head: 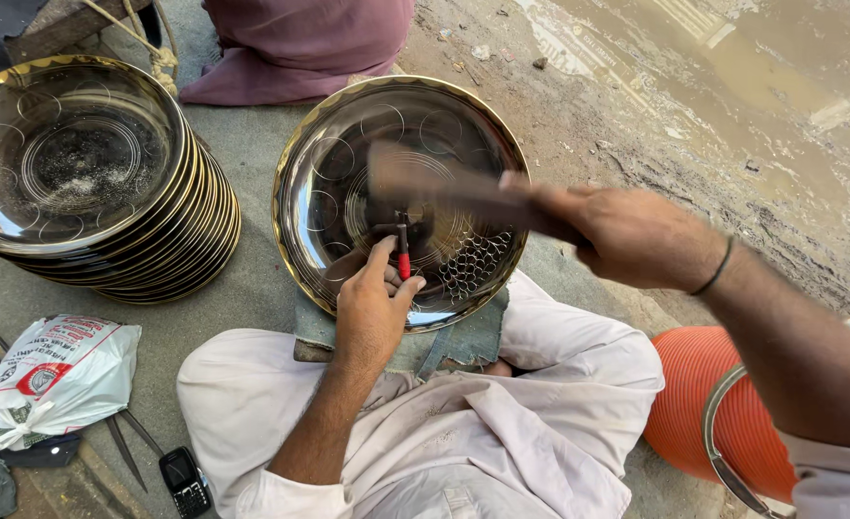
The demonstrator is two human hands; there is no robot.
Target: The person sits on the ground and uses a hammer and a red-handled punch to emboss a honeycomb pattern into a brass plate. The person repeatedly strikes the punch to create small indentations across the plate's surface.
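A shiny round metal plate [348, 125] with a gold rim and engraved circles rests on a grey pad over my lap. My left hand [372, 308] pinches a thin punch tool with a red band [403, 255], its tip standing on the plate near the centre. My right hand [631, 235] grips the handle of a hammer [444, 183], blurred by motion, whose head hovers just above the punch. A lattice pattern [473, 264] marks the plate's lower right part.
A tall stack of similar gold-rimmed plates [108, 192] stands at the left. A white plastic bag [55, 375], metal shears [127, 447] and a small phone [185, 481] lie at lower left. An orange ribbed container [713, 413] sits at right. Another person's maroon clothing [300, 43] is beyond the plate.
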